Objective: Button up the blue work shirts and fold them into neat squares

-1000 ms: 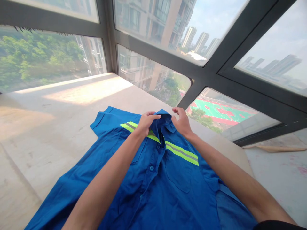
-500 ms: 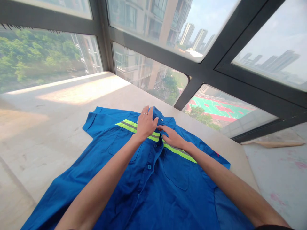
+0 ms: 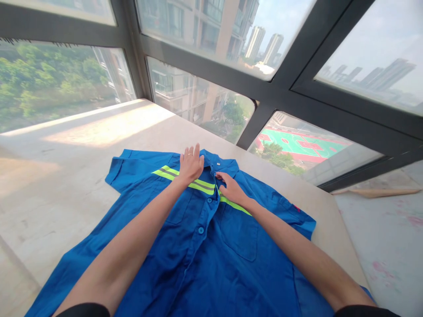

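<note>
A blue short-sleeved work shirt (image 3: 238, 233) lies spread face up, collar at the far end. Yellow-green and grey reflective bands cross its chest, and blue buttons run down the front opening. My left hand (image 3: 191, 167), with a ring on one finger, rests flat on the shirt beside the collar (image 3: 228, 164), fingers stretched out. Across the opening is my right hand (image 3: 231, 188), its curved fingertips touching the front edge just below the collar. Its thumb and index finger are apart. The forearms hide parts of the chest and sleeves.
The shirt lies on a pale stone-like ledge (image 3: 76, 171) with sunlit patches. Dark window frames (image 3: 211, 77) border it at the back and right. On the right is a white flower-patterned surface (image 3: 383, 237) with a brown edge strip (image 3: 383, 192).
My left hand has moved left, away from the right hand, baring more of the collar and front edge. My right hand stays near the opening. The view has shifted slightly.
</note>
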The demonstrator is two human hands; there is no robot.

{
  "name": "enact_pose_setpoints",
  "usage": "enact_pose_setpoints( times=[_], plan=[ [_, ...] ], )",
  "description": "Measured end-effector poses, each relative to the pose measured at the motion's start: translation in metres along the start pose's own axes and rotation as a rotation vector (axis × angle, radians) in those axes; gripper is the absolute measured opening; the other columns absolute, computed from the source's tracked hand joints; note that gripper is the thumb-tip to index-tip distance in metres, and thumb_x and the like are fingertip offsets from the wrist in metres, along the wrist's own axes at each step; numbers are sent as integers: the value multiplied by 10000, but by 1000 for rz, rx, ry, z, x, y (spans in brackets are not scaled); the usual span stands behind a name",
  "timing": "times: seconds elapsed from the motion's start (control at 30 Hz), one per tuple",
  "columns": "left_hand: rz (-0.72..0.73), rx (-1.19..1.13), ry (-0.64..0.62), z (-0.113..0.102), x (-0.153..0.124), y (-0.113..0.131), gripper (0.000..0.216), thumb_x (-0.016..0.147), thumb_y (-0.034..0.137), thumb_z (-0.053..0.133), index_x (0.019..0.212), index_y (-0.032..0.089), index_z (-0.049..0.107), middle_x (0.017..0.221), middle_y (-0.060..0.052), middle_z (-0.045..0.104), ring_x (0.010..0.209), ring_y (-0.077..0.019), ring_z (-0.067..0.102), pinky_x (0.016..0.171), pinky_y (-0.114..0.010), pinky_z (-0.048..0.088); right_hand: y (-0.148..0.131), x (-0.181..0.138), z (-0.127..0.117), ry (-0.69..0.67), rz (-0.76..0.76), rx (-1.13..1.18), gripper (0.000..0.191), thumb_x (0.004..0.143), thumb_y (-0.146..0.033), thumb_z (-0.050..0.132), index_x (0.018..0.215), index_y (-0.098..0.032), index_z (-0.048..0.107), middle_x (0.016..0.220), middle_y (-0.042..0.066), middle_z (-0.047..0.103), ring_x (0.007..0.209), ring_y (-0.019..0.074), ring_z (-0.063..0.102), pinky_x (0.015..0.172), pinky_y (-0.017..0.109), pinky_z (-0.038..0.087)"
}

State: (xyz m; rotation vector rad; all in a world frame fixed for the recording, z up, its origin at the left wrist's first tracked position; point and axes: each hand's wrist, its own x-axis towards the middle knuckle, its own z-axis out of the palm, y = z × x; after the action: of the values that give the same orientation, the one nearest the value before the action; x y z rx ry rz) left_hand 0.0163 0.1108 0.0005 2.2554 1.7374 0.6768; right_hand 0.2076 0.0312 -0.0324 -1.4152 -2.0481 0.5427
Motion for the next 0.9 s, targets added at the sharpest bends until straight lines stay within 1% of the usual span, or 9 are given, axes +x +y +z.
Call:
enact_pose_setpoints(
  times=[0.07, 0.13, 0.2, 0.27, 0.37, 0.47, 0.57, 0.67, 0.9],
  plan=[
    [217, 96, -43, -6, 11, 2, 555, 970, 237, 303, 1524, 214, 319, 1591, -109, 315, 1497, -289, 182, 1175, -513, 214, 2, -7, 9, 35, -75, -107, 566, 725, -30, 420, 1255, -129, 592, 1294, 147, 614, 1243, 241, 536, 1103, 449, 410],
    [420, 203, -215, -9, 24, 2, 522, 910, 147, 384, 1398, 273, 518, 1572, -62, 364, 1500, -267, 170, 1187, -513, 176, 3, -12, 15, 66, -112, -178, 550, 734, -23, 406, 1236, -113, 609, 1309, 159, 607, 1271, 251, 513, 1120, 453, 394],
    [516, 292, -368, -9, 36, 2, 451, 863, 131, 464, 1248, 282, 642, 1515, -56, 450, 1489, -268, 204, 1188, -535, 147, 4, -15, 19, 98, -115, -206, 559, 746, -21, 397, 1261, -107, 597, 1312, 162, 605, 1261, 251, 523, 1111, 446, 411],
    [495, 331, -372, -9, 41, 2, 389, 846, 155, 513, 1190, 250, 667, 1450, -91, 513, 1458, -282, 270, 1175, -537, 181, 5, -16, 20, 132, -122, -213, 563, 758, -23, 394, 1282, -106, 583, 1303, 164, 608, 1250, 250, 532, 1105, 439, 423],
    [335, 283, -158, -8, 33, 7, 385, 859, 178, 506, 1226, 188, 623, 1365, -152, 545, 1339, -294, 430, 1080, -461, 355, 4, -16, 19, 179, -152, -216, 559, 783, -28, 388, 1303, -129, 568, 1277, 153, 614, 1237, 249, 535, 1099, 440, 435],
    [121, 158, 21, -7, 7, 18, 370, 884, 194, 481, 1238, 157, 583, 1230, -159, 602, 1139, -269, 572, 931, -375, 462, 1, -18, 16, 216, -192, -226, 558, 799, -25, 382, 1310, -153, 563, 1253, 144, 613, 1228, 249, 533, 1086, 444, 448],
    [-6, 12, -92, -1, -23, 31, 258, 912, 228, 459, 1086, 171, 641, 1044, -107, 678, 955, -223, 637, 823, -314, 489, -1, -20, 14, 223, -240, -242, 572, 802, -8, 365, 1309, -174, 572, 1239, 134, 612, 1223, 248, 533, 1069, 442, 461],
    [1, -39, -245, 8, -46, 41, 243, 910, 222, 459, 1035, 195, 666, 977, -77, 698, 923, -211, 645, 791, -295, 488, -1, -21, 14, 216, -271, -258, 591, 803, 1, 348, 1316, -184, 573, 1239, 130, 612, 1212, 246, 541, 1050, 450, 474],
    [177, 156, -174, 19, -71, 42, 356, 962, 330, 421, 1232, 218, 624, 1236, -139, 598, 1127, -283, 552, 893, -404, 463, 6, -18, 19, 232, -188, -268, 568, 837, -51, 345, 1367, -135, 532, 1286, 162, 603, 1244, 257, 520, 1081, 480, 442]
  ],
)
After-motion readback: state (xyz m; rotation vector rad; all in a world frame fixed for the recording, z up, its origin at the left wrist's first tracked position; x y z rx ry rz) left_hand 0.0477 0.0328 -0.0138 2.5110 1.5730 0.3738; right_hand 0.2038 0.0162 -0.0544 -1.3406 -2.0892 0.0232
